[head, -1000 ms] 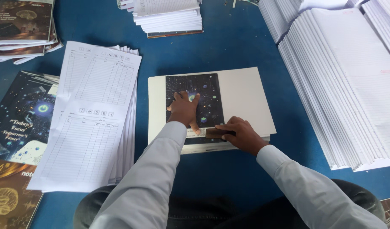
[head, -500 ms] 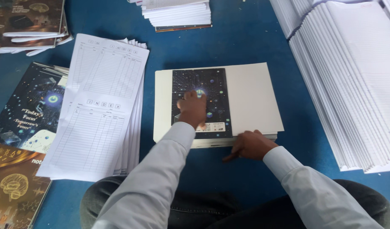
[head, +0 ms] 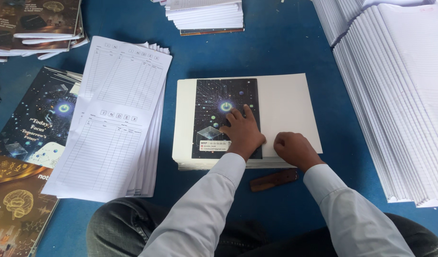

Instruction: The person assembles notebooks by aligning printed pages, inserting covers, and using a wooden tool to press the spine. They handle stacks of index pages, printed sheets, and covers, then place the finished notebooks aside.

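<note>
Printed cover atop paper stack, index sheets left.

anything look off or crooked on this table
Mostly tidy. The index sheet pile is fanned and skewed, its top sheet slid off line. A brown wooden tool lies loose on the blue table, below the paper stack.

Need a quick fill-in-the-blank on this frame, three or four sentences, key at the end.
1. The left hand lies flat on a dark printed ____ sheet.
2. The right hand rests as a loose fist on the ____ half of the paper stack.
3. A brown wooden tool lies on the ____ cloth, just in front of the stack.
4. The ruled index sheets lie to the ____ of the stack.

Missing words: cover; white; blue; left
</note>
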